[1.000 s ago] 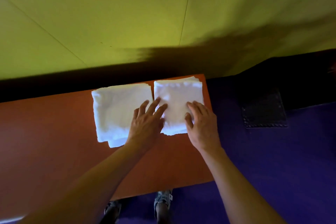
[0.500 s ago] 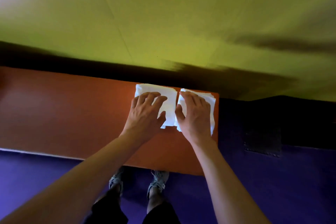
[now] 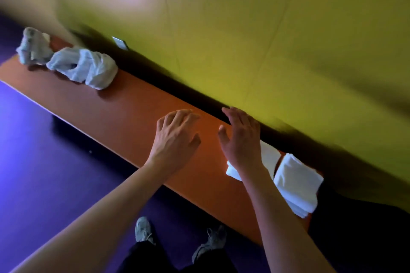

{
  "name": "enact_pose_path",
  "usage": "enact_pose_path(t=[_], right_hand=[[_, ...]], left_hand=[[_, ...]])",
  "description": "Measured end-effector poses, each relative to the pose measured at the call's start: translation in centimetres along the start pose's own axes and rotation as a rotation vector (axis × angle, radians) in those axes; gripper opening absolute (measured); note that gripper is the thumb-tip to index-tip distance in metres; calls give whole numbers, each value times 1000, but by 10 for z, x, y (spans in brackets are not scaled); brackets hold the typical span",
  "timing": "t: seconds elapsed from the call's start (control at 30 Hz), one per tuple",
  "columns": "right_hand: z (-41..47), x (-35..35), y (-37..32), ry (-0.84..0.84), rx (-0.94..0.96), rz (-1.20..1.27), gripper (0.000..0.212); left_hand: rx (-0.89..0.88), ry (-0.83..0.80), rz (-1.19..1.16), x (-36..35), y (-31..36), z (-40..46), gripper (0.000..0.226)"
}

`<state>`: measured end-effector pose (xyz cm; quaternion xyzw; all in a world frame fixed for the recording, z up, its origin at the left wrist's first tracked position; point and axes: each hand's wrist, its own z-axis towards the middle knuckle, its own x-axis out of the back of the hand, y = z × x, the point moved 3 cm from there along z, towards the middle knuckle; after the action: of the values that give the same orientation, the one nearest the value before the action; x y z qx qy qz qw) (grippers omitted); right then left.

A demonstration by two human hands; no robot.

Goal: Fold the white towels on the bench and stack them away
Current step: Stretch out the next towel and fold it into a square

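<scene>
Two folded white towels lie side by side at the right end of the orange bench (image 3: 124,115): a stacked pile (image 3: 297,186) at the very end and a single folded towel (image 3: 269,157) to its left, partly behind my right forearm. My right hand (image 3: 241,139) hovers over the bench just left of that towel, fingers spread, holding nothing. My left hand (image 3: 175,139) is beside it over bare bench, fingers loosely spread and empty. Crumpled white towels (image 3: 84,68) lie unfolded at the bench's far left end, another bundle (image 3: 33,47) behind them.
A yellow-green wall (image 3: 266,40) runs along the back of the bench, with a small wall plate (image 3: 121,43) low on it. The floor (image 3: 44,173) in front is purple. My two shoes (image 3: 144,231) stand close to the bench's front edge.
Both hands have lifted off the two folded towels and moved left along the bench. The view has swung left, bringing the crumpled towels at the far end into sight.
</scene>
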<state>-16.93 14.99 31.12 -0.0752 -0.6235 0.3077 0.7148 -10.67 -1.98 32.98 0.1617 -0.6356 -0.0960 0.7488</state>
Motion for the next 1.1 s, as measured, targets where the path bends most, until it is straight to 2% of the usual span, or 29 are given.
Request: enact_pose_path(t=[0.33, 0.57, 0.8, 1.1], right_hand=[[13, -100, -195, -105, 105, 24, 47], [37, -167, -295, -214, 188, 25, 46], [94, -239, -344, -259, 213, 73, 44], [204, -357, -363, -338, 222, 96, 41]], left_hand=[[144, 80, -17, 98, -189, -43, 49], [249, 87, -6, 139, -301, -56, 47], [343, 83, 7, 140, -391, -28, 45], [419, -1, 40, 111, -501, 57, 40]])
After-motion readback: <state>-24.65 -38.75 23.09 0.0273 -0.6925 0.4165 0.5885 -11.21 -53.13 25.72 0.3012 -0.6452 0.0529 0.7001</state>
